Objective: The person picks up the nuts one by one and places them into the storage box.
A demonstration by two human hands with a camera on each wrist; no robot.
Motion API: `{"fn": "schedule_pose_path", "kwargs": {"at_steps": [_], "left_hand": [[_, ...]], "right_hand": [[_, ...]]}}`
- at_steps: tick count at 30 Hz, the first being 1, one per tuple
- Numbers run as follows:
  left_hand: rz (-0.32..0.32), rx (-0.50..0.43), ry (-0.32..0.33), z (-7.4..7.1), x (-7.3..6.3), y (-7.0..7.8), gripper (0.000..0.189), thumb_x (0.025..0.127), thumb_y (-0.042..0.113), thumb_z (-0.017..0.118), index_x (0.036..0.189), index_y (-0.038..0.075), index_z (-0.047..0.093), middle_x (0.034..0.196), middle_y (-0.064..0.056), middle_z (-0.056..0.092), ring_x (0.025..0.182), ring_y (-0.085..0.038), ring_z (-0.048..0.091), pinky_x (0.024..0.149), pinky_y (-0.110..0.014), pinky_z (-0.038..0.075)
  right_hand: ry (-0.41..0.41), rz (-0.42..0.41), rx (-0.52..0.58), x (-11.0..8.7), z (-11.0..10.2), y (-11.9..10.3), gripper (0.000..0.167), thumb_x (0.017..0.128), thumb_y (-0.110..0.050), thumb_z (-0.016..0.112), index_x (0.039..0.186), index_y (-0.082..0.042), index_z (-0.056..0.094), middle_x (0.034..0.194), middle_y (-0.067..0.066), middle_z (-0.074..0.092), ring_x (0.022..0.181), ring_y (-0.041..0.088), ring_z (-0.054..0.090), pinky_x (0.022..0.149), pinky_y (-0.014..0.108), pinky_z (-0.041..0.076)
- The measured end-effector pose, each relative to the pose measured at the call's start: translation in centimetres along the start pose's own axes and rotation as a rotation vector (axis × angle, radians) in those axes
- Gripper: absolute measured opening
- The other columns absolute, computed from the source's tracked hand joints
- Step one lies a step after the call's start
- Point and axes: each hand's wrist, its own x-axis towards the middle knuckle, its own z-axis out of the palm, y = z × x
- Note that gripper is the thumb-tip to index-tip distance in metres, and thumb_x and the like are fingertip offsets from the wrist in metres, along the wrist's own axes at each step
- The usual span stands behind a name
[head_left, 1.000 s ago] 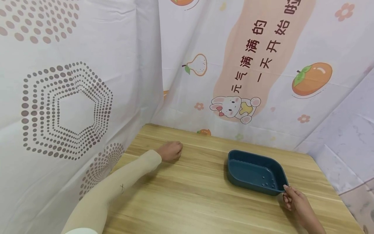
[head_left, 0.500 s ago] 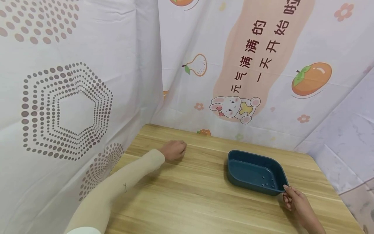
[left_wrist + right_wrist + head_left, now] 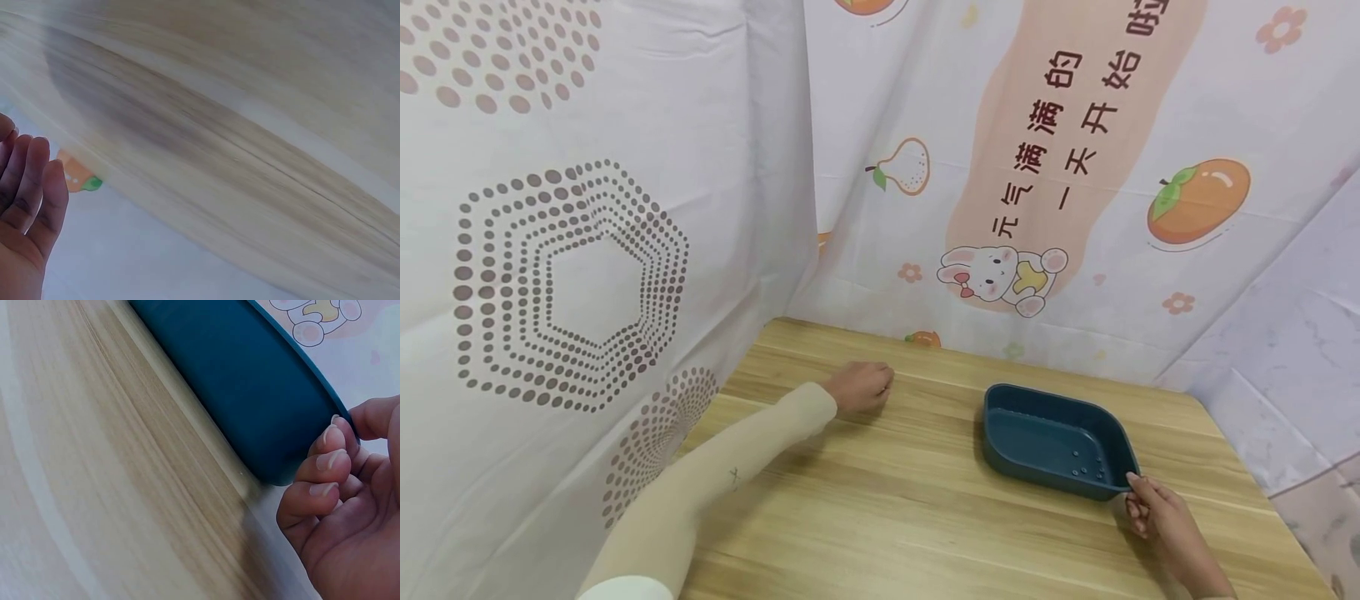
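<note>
A dark teal tray (image 3: 1045, 442) with rounded corners stands on the wooden table. Several tiny ring-like pieces (image 3: 1083, 471) lie inside it toward its near right end. My right hand (image 3: 1161, 512) pinches the rim at that corner, thumb on the upper edge and curled fingers against the outer wall (image 3: 250, 387). My left hand (image 3: 862, 387) is low over the table, left of the tray and apart from it. Its fingers (image 3: 28, 178) are bent, with fingertips close together at the view's edge; I cannot tell whether something small is between them.
The wood-grain table (image 3: 880, 517) runs back to a printed curtain (image 3: 880, 250) with fruit and a rabbit. Another curtain (image 3: 722, 208) with dotted hexagons hangs close along the left side. A pale marbled sheet (image 3: 1285, 358) hangs on the right.
My left hand and forearm have slid steadily to the right over the table, nearer the tray. The right hand and the tray have stayed put.
</note>
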Motion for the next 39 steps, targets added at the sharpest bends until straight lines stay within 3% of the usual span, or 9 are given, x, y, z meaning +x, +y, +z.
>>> {"fn": "schedule_pose_path", "kwargs": {"at_steps": [16,28,39], "left_hand": [[0.06,-0.022,0.019,0.7,2.4,1.4,0.011,0.101,0.013,0.06,0.091,0.014,0.065,0.084,0.005,0.061,0.07,-0.005,0.054,0.06,-0.018,0.047],[0.104,-0.005,0.006,-0.4,4.5,3.9,0.012,0.103,0.014,0.058,0.092,0.013,0.064,0.087,0.004,0.062,0.072,-0.005,0.053,0.059,-0.016,0.044],[0.129,0.029,0.002,0.2,5.9,5.3,0.012,0.104,0.017,0.058,0.098,0.014,0.067,0.095,0.005,0.067,0.078,-0.003,0.059,0.063,-0.014,0.047]], "right_hand": [[0.002,0.006,0.014,-0.1,0.0,0.1,0.037,0.112,-0.029,0.046,0.083,-0.008,0.057,0.069,-0.001,0.051,0.055,0.013,0.037,0.056,0.039,0.019],[0.009,0.008,0.018,-0.1,-0.1,0.2,0.037,0.111,-0.029,0.047,0.083,-0.009,0.057,0.069,-0.002,0.051,0.055,0.011,0.039,0.056,0.039,0.02],[-0.001,0.004,0.004,0.0,0.0,-0.1,0.036,0.112,-0.03,0.046,0.084,-0.009,0.056,0.07,-0.001,0.052,0.056,0.01,0.042,0.057,0.039,0.02]]}}
